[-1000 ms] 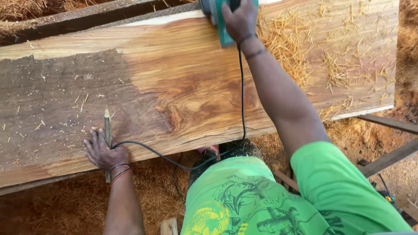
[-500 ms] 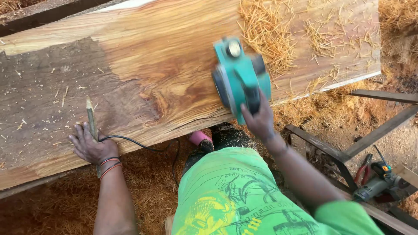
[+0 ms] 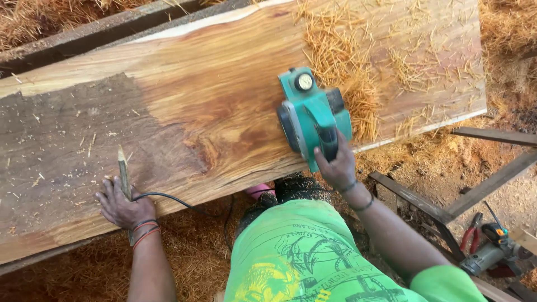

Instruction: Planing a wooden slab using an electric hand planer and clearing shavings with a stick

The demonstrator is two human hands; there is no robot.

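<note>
Planer gripped on the slab

Fingers of the right hand [image 3: 335, 165] are closed around the black handle of a green electric planer [image 3: 313, 114], which is set flat on a wide wooden slab [image 3: 196, 106] near its front edge, beside a drift of shavings [image 3: 341, 84]. The left hand [image 3: 120, 204] is pressed on the slab's near edge, fingers spread, with a pencil [image 3: 123, 176] and the black power cord [image 3: 173, 200] pinned beneath it.

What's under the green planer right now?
The planer sits on the plank, on its lighter, planed part, with shavings beside it. The right hand holds its handle. The wood directly beneath the planer is covered.
</note>
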